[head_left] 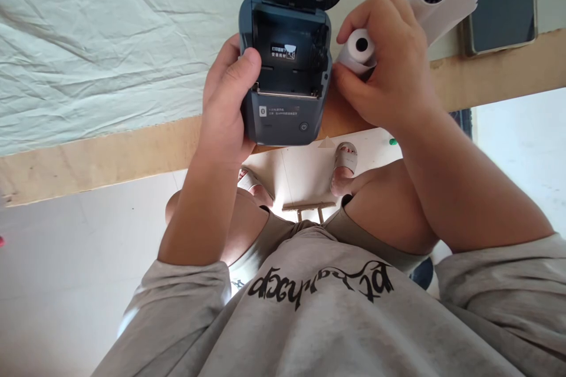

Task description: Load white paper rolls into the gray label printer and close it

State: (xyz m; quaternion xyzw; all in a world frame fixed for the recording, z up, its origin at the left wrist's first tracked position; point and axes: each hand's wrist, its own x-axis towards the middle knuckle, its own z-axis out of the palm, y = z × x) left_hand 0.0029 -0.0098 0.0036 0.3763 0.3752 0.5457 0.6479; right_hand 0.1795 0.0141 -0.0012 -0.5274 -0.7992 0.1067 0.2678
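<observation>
The small paper roll, just beside the open printer, contact hard to tell, should be light and easily dented, best held round its sides; the right hand grips it, the left hand clasps the printer

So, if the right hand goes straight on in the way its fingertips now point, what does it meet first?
The right hand, gripping the small paper roll, would probably meet the facing side of the dark printer; depth is unclear, so it might pass above.
</observation>
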